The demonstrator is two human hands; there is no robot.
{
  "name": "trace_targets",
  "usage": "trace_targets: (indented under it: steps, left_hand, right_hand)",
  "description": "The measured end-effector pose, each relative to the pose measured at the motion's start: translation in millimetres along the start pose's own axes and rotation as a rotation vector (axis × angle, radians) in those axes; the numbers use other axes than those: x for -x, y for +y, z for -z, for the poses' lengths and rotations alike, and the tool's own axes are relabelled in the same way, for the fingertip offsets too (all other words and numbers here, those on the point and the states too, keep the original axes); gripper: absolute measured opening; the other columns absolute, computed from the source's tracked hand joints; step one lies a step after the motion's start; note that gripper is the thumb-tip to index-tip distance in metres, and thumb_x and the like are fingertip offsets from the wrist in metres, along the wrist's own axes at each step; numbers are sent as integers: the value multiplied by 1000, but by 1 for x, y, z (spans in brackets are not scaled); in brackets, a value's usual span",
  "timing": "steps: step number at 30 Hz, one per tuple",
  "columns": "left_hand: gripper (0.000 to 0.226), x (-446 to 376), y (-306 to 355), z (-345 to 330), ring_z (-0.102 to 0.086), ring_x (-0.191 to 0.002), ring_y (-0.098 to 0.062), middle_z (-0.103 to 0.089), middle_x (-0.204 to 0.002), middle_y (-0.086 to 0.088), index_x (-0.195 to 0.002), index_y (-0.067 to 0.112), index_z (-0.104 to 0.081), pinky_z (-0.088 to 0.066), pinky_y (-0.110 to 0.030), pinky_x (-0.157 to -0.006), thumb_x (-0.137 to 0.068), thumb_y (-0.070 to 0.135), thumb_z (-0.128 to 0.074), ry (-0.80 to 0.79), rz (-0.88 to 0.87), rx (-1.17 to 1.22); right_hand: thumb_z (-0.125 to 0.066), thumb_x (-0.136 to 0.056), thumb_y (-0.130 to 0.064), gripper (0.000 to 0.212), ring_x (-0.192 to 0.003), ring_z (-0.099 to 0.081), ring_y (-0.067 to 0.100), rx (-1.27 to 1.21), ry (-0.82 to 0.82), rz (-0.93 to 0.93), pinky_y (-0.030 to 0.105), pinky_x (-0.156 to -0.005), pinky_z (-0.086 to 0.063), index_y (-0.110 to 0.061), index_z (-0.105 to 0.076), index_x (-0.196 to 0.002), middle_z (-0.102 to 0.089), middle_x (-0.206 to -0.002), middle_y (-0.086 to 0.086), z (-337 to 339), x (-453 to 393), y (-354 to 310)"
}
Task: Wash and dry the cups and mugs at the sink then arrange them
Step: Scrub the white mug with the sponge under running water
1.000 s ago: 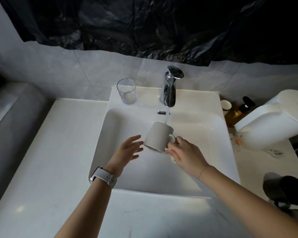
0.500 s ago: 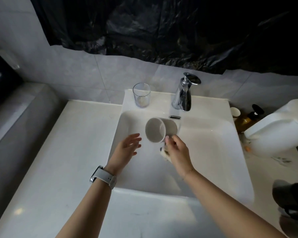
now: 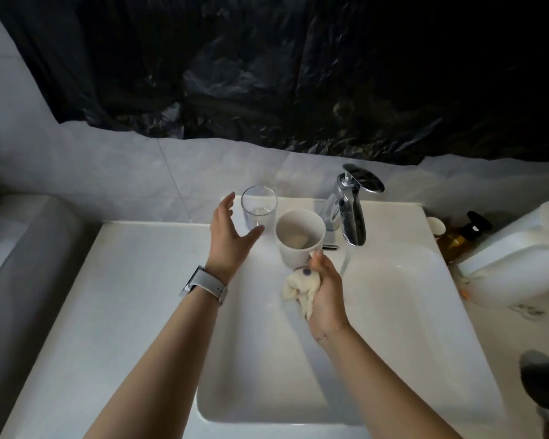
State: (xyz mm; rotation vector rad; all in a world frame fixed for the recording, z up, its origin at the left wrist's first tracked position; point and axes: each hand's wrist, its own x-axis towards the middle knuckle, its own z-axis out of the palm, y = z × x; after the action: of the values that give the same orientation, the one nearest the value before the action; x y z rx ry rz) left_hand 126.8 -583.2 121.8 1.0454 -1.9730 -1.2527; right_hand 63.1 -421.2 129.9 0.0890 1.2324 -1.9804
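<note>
My right hand [image 3: 325,289] grips a white mug [image 3: 298,237] by its handle and also holds a crumpled cream cloth [image 3: 298,288] in its palm. The mug is upright over the back of the white sink [image 3: 393,312], left of the running chrome tap [image 3: 351,213]. A clear glass [image 3: 259,209] stands on the sink's back ledge. My left hand [image 3: 230,236], with a grey watch on the wrist, hovers open just left of the glass, fingers spread, thumb near its base.
A small paper cup [image 3: 436,226], an amber pump bottle [image 3: 460,237] and a big white appliance [image 3: 517,258] crowd the right counter. White countertop [image 3: 108,312] stretches left. A dark object [image 3: 542,381] sits at the right edge. Black plastic covers the wall above.
The mug went from under the stream to upright, moved back and left of the tap. My left hand rose from the basin to beside the glass. The camera view shifted left.
</note>
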Motion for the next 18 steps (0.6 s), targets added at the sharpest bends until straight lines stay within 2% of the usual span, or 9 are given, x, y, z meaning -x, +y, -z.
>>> trace_targets:
  steps: [3, 5, 7, 11, 13, 15, 17, 18]
  left_hand:
    - [90, -16, -6, -7, -44, -130, -25, -39, -148, -12, -149, 12, -27, -38, -36, -109, -78, 17, -83, -39, 7, 12]
    - [88, -22, -10, -10, -46, -129, -25, -41, -148, -11, -149, 12, -29, -41, -37, -106, -79, 19, -82, -54, 0, 30]
    - [83, -26, -13, -13, -49, -125, -22, -44, -147, -9, -149, 13, -32, -45, -36, -101, -81, 20, -79, -53, -23, 35]
    - [74, -29, -14, -14, -52, -116, -15, -49, -138, -3, -146, 19, -38, -47, -18, -85, -84, 17, -77, -33, -19, 84]
    - [74, -30, -15, -15, -52, -114, -14, -49, -135, -2, -146, 18, -38, -49, -10, -77, -83, 14, -78, -21, -13, 114]
    - [75, -30, -14, -16, -51, -114, -14, -49, -136, -4, -147, 16, -38, -48, -5, -77, -83, 11, -78, -14, -6, 136]
    - [75, -29, -11, -18, -50, -115, -14, -48, -136, -6, -147, 14, -38, -48, -4, -78, -83, 9, -77, -3, 0, 146]
    - [75, -29, -10, -18, -50, -115, -14, -48, -136, -7, -147, 14, -38, -47, -3, -77, -83, 8, -77, 5, 3, 148]
  right_hand:
    - [-47, -96, -31, 19, -58, -41, 17, -93, 8, -3, 20, -45, -39, -13, -54, -101, -42, -77, 10, -14, -20, 3]
    - [-46, -95, -36, 26, -53, -39, 17, -102, 9, 8, 19, -41, -38, -11, -49, -102, -37, -73, 10, -19, -34, 6]
    - [-46, -94, -41, 28, -48, -38, 15, -79, 16, 0, 18, -38, -37, -13, -46, -95, -30, -70, 9, -18, -49, 9]
    - [-60, -78, -50, 40, -58, -31, 13, -94, 11, -13, 18, -40, -38, -20, -41, -96, -20, -75, 3, -16, -79, 10]
    - [-63, -69, -56, 46, -56, -34, 10, -93, -12, -19, 17, -41, -40, -23, -44, -93, -23, -72, 0, -18, -89, 11]
    - [-68, -66, -64, 48, -56, -45, 10, 67, 9, 19, 24, -51, -47, -24, -49, -87, -38, -67, -1, -17, -96, 13]
    - [-56, -72, -65, 41, -71, -56, 12, 282, 64, 84, 31, -69, -49, -28, -56, -90, -56, -79, -4, -16, -95, 13]
    - [-53, -74, -65, 44, -71, -55, 13, 310, 86, 86, 31, -69, -46, -25, -57, -91, -57, -80, -3, -14, -96, 13]
